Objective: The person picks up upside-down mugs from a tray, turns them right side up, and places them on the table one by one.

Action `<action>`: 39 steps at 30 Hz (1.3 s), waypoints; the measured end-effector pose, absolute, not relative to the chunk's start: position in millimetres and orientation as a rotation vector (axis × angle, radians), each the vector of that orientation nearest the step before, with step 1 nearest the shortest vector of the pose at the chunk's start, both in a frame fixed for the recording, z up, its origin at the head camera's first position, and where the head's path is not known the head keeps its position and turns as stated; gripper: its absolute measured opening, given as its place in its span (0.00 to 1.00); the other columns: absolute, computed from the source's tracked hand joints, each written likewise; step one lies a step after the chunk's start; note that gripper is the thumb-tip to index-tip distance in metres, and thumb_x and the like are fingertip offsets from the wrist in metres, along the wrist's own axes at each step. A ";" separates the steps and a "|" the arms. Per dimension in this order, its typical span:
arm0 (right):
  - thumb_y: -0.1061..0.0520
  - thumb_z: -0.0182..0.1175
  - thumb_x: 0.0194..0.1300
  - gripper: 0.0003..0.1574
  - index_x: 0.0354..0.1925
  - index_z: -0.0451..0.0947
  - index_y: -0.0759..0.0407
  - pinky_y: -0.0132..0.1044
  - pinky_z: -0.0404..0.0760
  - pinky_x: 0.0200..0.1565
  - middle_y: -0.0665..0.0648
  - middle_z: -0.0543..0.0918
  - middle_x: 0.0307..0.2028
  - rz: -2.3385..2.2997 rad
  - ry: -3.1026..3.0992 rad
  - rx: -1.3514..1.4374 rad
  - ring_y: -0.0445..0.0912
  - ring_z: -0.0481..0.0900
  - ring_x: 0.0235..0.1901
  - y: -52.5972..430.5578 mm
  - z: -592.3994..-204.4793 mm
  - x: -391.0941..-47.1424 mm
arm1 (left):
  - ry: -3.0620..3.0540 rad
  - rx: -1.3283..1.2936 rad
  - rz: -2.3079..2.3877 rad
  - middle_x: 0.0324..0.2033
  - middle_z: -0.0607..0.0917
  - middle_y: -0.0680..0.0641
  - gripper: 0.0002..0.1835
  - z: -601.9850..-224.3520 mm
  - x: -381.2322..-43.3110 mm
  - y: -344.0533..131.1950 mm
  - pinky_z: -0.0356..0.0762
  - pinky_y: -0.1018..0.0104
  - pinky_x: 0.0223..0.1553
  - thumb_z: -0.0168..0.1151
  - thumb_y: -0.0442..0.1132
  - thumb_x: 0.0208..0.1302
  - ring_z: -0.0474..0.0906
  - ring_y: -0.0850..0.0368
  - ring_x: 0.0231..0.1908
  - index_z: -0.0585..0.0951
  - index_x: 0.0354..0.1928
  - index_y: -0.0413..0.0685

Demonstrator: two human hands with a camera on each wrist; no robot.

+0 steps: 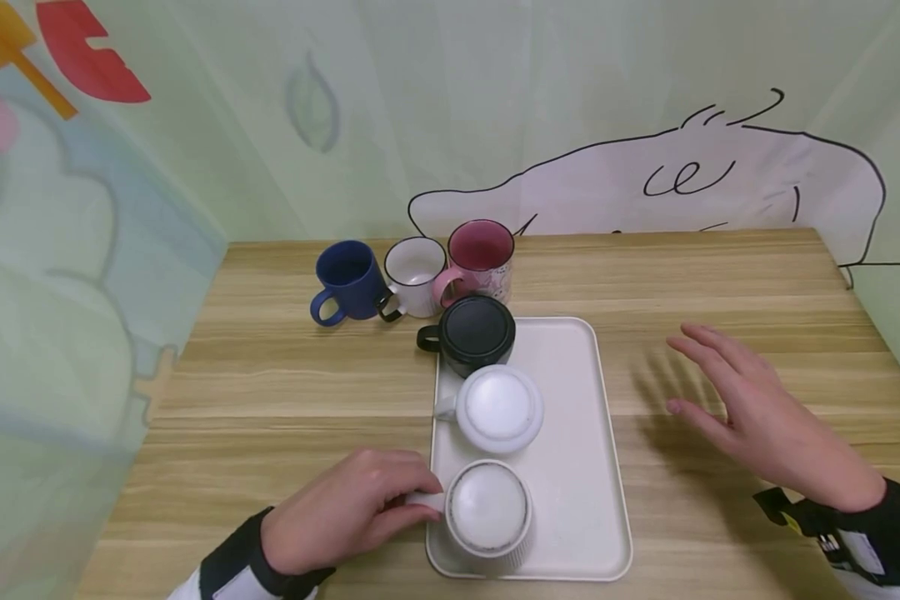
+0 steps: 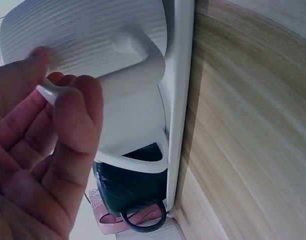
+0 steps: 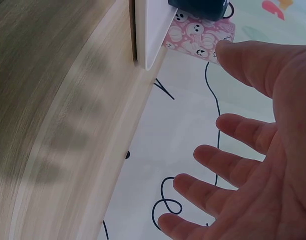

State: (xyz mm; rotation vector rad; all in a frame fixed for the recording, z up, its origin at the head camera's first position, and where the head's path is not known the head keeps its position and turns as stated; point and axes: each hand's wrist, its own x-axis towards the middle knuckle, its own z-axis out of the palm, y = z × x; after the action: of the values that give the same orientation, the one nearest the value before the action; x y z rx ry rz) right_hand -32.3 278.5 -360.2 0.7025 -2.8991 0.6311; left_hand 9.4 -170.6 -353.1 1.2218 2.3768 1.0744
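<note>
My left hand (image 1: 360, 504) pinches the handle of a white ribbed mug (image 1: 489, 510), which stands upside down at the near end of a white tray (image 1: 570, 467). The left wrist view shows thumb and fingers around that handle (image 2: 138, 52). Behind it on the tray is a second upside-down white mug (image 1: 498, 410), its handle pointing left. A black mug (image 1: 477, 329), also bottom up, sits at the tray's far left corner. My right hand (image 1: 757, 417) hovers over the table right of the tray, fingers spread and holding nothing.
Behind the tray, upright mugs stand in a row: a blue mug (image 1: 352, 283), a white mug with a black rim (image 1: 417, 279) and a pink patterned mug (image 1: 487, 258). The wooden table (image 1: 270, 400) ends at a printed cloth backdrop (image 1: 375, 117).
</note>
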 end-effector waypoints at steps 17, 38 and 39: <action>0.49 0.70 0.62 0.49 0.75 0.59 0.55 0.68 0.59 0.61 0.65 0.59 0.73 0.647 -2.884 0.716 0.67 0.60 0.67 275.1 -355.5 -30.6 | 2.332 1.182 1.424 0.38 0.83 0.59 0.09 -336.2 1.4 -170.5 0.79 0.72 0.33 0.67 0.38 0.65 0.76 0.67 0.33 0.84 0.46 0.55; 0.51 0.71 0.60 0.51 0.76 0.59 0.52 0.58 0.63 0.64 0.59 0.62 0.72 0.779 -2.809 0.808 0.59 0.61 0.69 253.8 -344.5 -37.3 | 2.211 0.926 1.946 0.36 0.84 0.46 0.11 -331.0 -48.2 -137.8 0.82 0.57 0.25 0.61 0.23 0.65 0.81 0.52 0.27 0.82 0.47 0.39; 0.51 0.71 0.60 0.51 0.76 0.58 0.52 0.57 0.64 0.64 0.59 0.62 0.72 0.793 -2.811 0.814 0.58 0.61 0.69 251.3 -343.5 -38.1 | 2.214 0.918 1.970 0.35 0.84 0.46 0.10 -332.1 -52.1 -134.9 0.82 0.57 0.25 0.61 0.24 0.65 0.81 0.52 0.26 0.82 0.46 0.39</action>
State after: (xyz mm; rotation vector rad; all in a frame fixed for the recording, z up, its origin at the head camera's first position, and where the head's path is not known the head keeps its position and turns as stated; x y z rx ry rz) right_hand -38.1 251.3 -343.5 0.8137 -2.8112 0.7933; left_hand -52.1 -134.9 -332.1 0.9177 2.2135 1.9702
